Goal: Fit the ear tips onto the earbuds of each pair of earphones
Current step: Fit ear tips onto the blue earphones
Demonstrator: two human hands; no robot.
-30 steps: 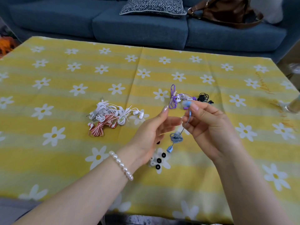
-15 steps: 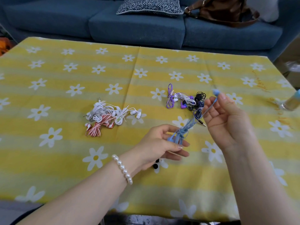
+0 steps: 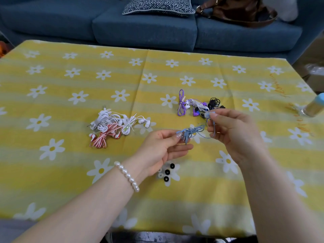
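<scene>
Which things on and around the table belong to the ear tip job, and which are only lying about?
Belong to the job:
blue earphones, held by left hand and right hand
loose ear tips
white and red earphones pile
purple, white and black earphones pile

Only lying about:
patterned cushion
brown bag
bottle

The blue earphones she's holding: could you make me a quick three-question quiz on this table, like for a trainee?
1. True or false: both hands hold the blue earphones.
2. Which hand pinches the blue earbud? A left hand B right hand
3. Fill in: the loose ear tips lie on the tablecloth just below the ___ hand.

Key: 1 true; 2 B; 3 left.
</scene>
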